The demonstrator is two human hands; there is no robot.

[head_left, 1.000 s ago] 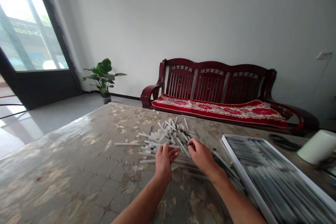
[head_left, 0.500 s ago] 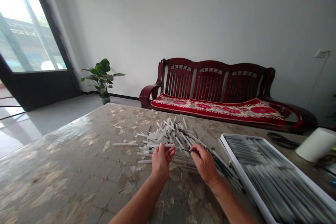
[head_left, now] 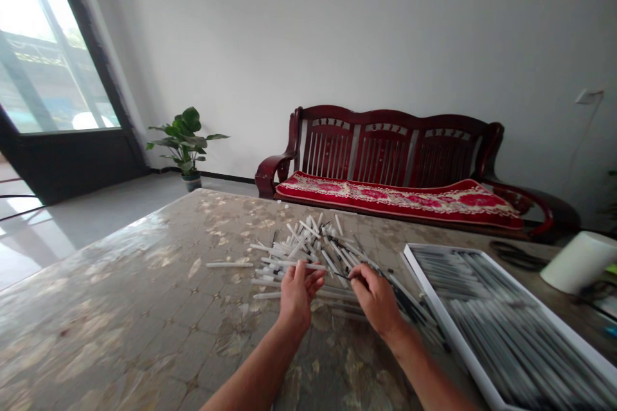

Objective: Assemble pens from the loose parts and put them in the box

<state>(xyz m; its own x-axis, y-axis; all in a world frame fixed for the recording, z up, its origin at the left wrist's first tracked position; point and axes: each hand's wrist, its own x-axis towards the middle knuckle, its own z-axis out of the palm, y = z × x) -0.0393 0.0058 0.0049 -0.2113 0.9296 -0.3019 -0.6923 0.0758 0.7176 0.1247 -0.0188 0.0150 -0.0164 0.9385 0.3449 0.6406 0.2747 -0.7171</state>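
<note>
A loose heap of white pen tubes and thin black refills [head_left: 308, 247] lies on the patterned table [head_left: 144, 308]. My left hand [head_left: 296, 295] hovers at the heap's near edge, palm turned inward, fingers curled round a white tube. My right hand [head_left: 376, 295] is just to the right of it, thumb and fingers pinched on a thin black refill whose tip points toward the left hand. One white tube [head_left: 229, 264] lies apart on the left of the heap.
A white-rimmed flat box [head_left: 486, 327] full of laid-out pens sits at the right. A white roll [head_left: 578, 262] and dark scissors [head_left: 518, 255] lie beyond it. A red wooden bench [head_left: 400, 167] and a potted plant [head_left: 186, 141] stand behind the table.
My right hand drew back from the heap with a black refill pinched in it and came closer to the left hand. The camera view shifted slightly.
</note>
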